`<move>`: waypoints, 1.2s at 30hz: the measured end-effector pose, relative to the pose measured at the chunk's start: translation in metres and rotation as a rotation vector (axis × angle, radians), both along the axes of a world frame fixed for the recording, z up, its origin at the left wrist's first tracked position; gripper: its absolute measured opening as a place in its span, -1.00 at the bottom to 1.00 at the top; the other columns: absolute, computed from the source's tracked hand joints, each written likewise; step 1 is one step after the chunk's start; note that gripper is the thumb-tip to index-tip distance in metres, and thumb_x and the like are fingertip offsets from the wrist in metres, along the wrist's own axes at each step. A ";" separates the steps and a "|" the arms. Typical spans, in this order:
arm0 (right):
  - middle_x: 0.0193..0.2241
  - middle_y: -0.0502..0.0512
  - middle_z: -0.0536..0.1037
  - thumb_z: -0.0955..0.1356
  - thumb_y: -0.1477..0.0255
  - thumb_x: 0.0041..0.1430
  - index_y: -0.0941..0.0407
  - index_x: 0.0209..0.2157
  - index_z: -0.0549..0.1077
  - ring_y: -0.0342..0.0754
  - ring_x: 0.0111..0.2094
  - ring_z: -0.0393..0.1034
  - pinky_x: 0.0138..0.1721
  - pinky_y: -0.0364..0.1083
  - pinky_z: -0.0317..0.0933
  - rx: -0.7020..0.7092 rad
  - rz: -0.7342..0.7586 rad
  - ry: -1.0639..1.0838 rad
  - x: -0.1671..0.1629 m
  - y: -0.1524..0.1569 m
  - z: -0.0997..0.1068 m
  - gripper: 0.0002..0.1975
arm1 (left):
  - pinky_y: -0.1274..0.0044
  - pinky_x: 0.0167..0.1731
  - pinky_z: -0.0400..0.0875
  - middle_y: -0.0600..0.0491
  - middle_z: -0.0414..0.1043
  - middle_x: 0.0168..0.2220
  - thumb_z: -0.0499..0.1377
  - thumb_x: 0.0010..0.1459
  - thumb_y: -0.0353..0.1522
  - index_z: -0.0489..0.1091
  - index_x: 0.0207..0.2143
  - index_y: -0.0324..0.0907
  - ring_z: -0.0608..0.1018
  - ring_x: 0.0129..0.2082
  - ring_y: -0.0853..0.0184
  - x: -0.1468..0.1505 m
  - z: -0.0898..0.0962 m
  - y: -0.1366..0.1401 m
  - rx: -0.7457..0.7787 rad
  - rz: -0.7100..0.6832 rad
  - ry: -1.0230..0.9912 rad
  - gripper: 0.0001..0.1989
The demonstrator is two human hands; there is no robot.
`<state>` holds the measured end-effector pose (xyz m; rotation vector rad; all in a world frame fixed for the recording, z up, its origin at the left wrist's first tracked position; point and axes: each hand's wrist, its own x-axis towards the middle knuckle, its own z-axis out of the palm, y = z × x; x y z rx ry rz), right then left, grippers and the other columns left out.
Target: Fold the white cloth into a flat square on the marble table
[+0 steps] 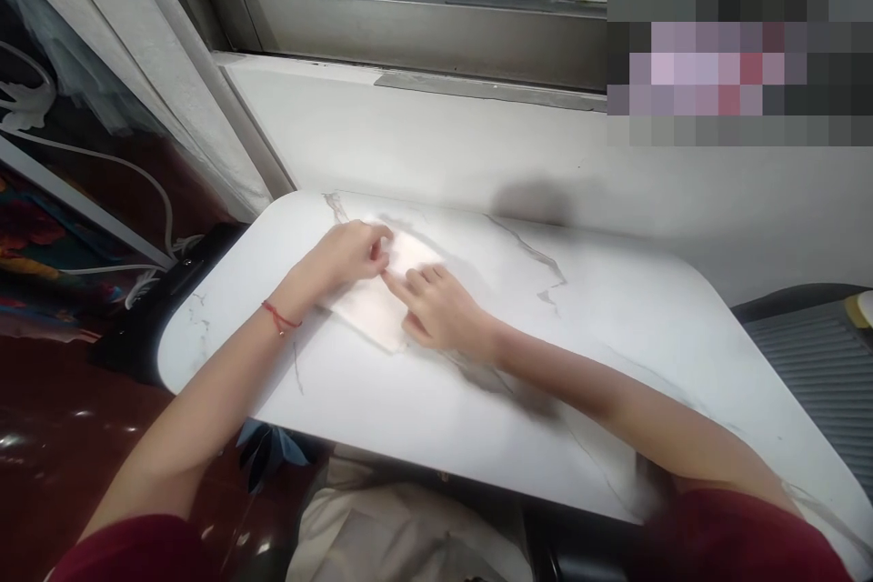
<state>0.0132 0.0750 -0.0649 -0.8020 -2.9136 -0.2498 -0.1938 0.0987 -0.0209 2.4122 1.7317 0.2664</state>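
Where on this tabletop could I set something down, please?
The widest bare patch of white, grey-veined tabletop lies between the right forearm and the white wall; another lies along the near edge, beside the left forearm. Crowding is left of centre, with the left hand and right hand close together over a thin white sheet.

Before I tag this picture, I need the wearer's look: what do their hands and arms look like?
The left hand and right hand are ungloved. Dark red sleeves end well above both wrists; a thin red bracelet circles the left one.
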 end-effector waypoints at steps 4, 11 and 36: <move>-0.24 0.30 0.54 0.17 0.45 0.31 0.35 0.33 0.23 0.03 -0.38 0.34 -0.31 0.00 0.10 -0.094 -0.024 -0.171 0.016 -0.034 0.020 -0.40 | 0.46 -0.43 0.27 0.06 0.55 -0.44 0.10 0.12 -0.34 0.50 -0.10 -0.14 0.56 -0.44 0.24 0.021 0.003 -0.018 -0.034 -0.133 0.021 -0.69; -0.42 0.24 0.60 0.25 0.50 0.29 0.33 0.22 0.35 -0.02 -0.47 0.44 -0.50 -0.10 0.06 -0.243 -0.037 -0.357 0.018 -0.079 0.050 -0.51 | 0.50 -0.40 0.32 0.13 0.51 -0.53 0.13 0.15 -0.29 0.48 -0.09 -0.15 0.52 -0.52 0.33 0.038 0.005 -0.036 -0.185 -0.368 -0.117 -0.71; -0.15 0.52 0.58 0.14 0.37 0.44 0.47 0.26 0.32 0.21 -0.14 0.44 -0.19 0.03 0.13 -0.086 -0.491 -0.294 0.038 0.008 0.032 -0.44 | 0.25 0.28 0.25 -0.19 0.14 0.42 -0.12 0.44 -0.23 0.21 0.32 -0.23 0.35 0.34 0.09 0.040 -0.039 -0.019 0.096 -0.362 -0.034 -0.49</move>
